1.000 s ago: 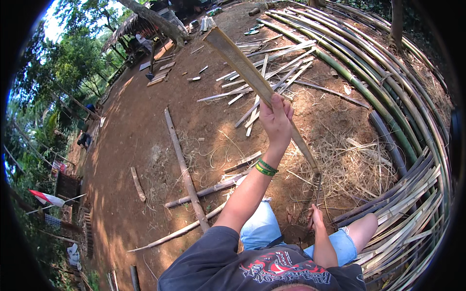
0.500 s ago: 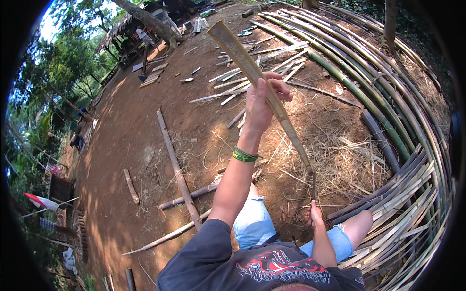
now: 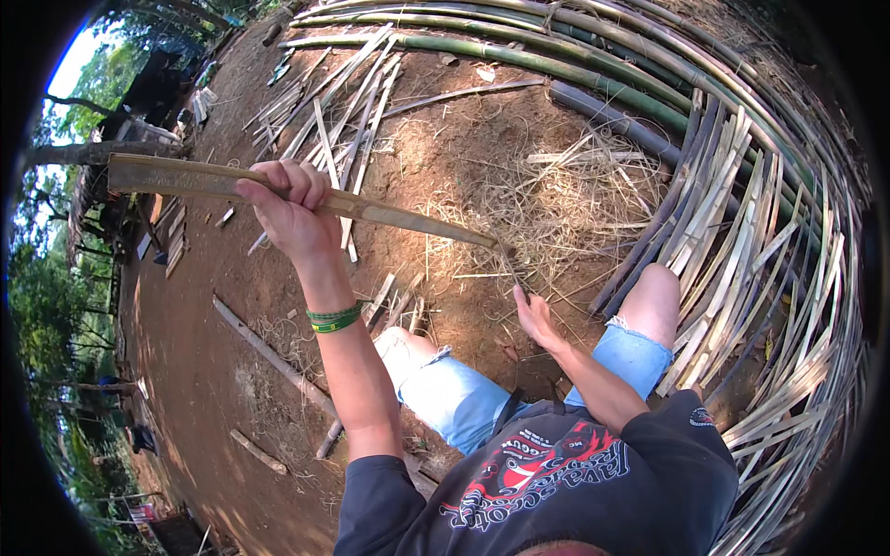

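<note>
My left hand [image 3: 292, 208] is closed around the middle of a long split bamboo piece [image 3: 408, 218], raised at the left and sloping down to the right. Its broad end is at the far left, and its narrow end reaches a thin dark blade [image 3: 509, 263]. That blade, seen nearly edge-on, looks like a knife's and seems to touch the bamboo's tip. My right hand [image 3: 538, 320], lower and right in front of my knees, is closed on the knife; its handle is mostly hidden by the fingers.
Curly bamboo shavings [image 3: 575, 208] cover the ground ahead. Long green bamboo poles [image 3: 519, 57] lie beyond, curving down the right. A large heap of split strips [image 3: 732, 269] lies beside my right knee. More slats [image 3: 324, 120] are scattered at far left; a wooden pole [image 3: 278, 361] lies left.
The whole view has turned. The bamboo piece has swung from steeply raised to a shallower slant, its broad end now far left. Both hands keep their hold.
</note>
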### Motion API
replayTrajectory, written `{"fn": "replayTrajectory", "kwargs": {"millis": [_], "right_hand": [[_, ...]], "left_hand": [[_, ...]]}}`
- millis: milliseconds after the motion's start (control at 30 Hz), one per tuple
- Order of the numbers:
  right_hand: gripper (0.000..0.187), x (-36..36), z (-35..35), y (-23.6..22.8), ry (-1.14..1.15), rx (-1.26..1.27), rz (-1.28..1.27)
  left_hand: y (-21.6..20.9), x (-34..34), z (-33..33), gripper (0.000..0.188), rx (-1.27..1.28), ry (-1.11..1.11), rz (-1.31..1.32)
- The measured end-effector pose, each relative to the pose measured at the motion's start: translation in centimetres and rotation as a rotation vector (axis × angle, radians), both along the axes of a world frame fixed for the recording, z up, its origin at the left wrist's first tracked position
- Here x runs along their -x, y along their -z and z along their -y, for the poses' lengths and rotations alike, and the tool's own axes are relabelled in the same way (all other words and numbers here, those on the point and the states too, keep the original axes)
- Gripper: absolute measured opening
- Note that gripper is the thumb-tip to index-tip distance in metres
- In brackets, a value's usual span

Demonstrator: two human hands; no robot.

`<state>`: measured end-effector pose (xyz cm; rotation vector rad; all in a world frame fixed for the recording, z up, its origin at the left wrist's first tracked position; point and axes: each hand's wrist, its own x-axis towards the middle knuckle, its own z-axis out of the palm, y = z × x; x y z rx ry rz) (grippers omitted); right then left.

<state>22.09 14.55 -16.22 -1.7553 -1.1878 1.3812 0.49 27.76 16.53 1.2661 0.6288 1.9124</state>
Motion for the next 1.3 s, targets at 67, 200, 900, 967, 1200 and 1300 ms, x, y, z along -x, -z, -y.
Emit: {"fn": "replayTrajectory", "kwargs": {"millis": [67,200,900,967,1200,1300], "right_hand": [[0.056,1.0,-1.1,-1.5,-0.030,-0.135,-0.193],[0.056,1.6,-1.3,-3.7,-0.079,-0.216,-0.374],[0.078,-3.7,1.6,18.0,0.228,0.160,0.275],[0.078,-3.6,1.5,16.9,0.180,0.283,0.196],[0.061,3.6,-1.0,-0.1,0.083,-0.154,-0.100],[0.053,5.0,-0.6,-9.1,0.030,-0.358,-0.289]], "left_hand": [[0.0,-1.8,-0.6,0.051,0.003,0.051,-0.015],[0.3,-1.8,-1.1,0.052,0.024,0.171,0.004],[-0.2,-3.5,-1.7,0.052,0.011,0.076,0.014],[-0.4,-4.4,-1.5,0.051,0.038,-0.051,0.027],[-0.8,-7.9,0.4,0.046,0.120,-0.561,0.036],[-0.8,-8.8,0.6,0.046,0.082,-0.617,0.010]]}}
